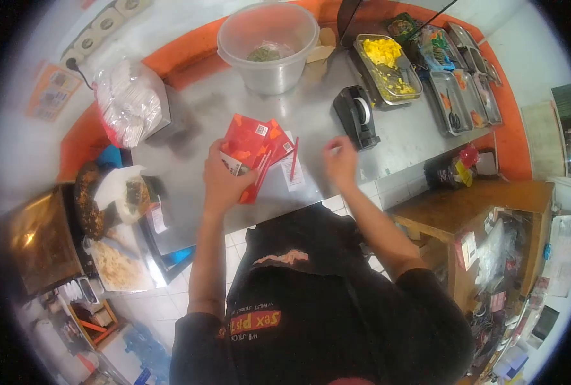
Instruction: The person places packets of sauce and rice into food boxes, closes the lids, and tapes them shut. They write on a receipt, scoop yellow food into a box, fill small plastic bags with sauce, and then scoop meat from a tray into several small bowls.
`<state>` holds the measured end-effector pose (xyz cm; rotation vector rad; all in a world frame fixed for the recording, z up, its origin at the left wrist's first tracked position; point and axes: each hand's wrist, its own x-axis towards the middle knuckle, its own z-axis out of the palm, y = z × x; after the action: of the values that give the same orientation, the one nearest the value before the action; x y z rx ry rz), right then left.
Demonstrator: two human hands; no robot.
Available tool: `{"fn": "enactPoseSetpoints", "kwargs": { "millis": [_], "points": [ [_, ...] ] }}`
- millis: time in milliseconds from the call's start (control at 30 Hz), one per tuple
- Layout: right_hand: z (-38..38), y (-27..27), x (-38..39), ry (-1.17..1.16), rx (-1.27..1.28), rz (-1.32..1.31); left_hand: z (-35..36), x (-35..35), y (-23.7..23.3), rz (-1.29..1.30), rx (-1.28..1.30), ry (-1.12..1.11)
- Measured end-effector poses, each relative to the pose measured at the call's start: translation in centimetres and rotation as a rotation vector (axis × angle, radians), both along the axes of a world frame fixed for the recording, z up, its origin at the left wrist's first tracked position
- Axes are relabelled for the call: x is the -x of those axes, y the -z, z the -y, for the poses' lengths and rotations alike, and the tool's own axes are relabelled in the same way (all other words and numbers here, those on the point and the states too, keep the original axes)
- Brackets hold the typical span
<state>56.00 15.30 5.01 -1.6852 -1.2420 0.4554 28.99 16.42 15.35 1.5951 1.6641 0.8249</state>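
Note:
My left hand is wrapped round the near side of a red printed box or packet on the steel table. Another red printed piece lies against it, farther back. To their right, a thin red stick or pen rests on a white paper slip. My right hand is raised right of the slip, fingers pinched together; something small and pale may be between them, too small to make out. Just beyond that hand stands a black tape dispenser with a white roll.
A big translucent tub stands at the back. Steel trays, one with yellow food, fill the back right. Plastic-wrapped white items are at the back left, food trays at the near left. A wooden cabinet is at the right.

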Motion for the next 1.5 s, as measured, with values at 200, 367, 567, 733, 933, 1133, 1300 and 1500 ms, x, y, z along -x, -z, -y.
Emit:
{"fn": "enactPoseSetpoints", "kwargs": {
  "millis": [200, 367, 567, 733, 933, 1133, 1300, 1500],
  "points": [
    [-3.2, 3.4, -12.8, 0.279, 0.232, -0.050, -3.8, -2.5, 7.2, -0.311, -0.331, 0.131],
    [-2.0, 1.0, -14.6, 0.269, 0.164, -0.731, 2.4, -4.8, 6.2, -0.450, -0.459, 0.103],
    [1.4, 2.8, -15.3, 0.266, 0.554, -0.837, 6.5, -6.9, 15.7, 0.072, 0.137, -0.074],
    [1.9, 13.8, -18.4, 0.254, 0.551, -0.261, 3.7, -11.5, 17.8, -0.186, 0.152, -0.315],
    [3.6, 5.0, -13.4, 0.002, 0.519, -0.592, 3.0, -15.3, 17.2, -0.441, 0.131, -0.517],
    [3.3, 5.1, -7.8, -0.460, 0.531, -0.956, 1.4, -15.9, 19.4, -0.098, 0.178, -0.534],
    [0.2, 9.3, -6.0, -0.408, 0.436, -1.325, 1.3, -14.1, 19.7, 0.545, 0.585, -0.576],
    [-1.6, 9.4, -6.6, -0.419, 0.462, -1.327, 2.8, -11.1, 15.1, 1.231, 0.822, -0.494]
  ]
}}
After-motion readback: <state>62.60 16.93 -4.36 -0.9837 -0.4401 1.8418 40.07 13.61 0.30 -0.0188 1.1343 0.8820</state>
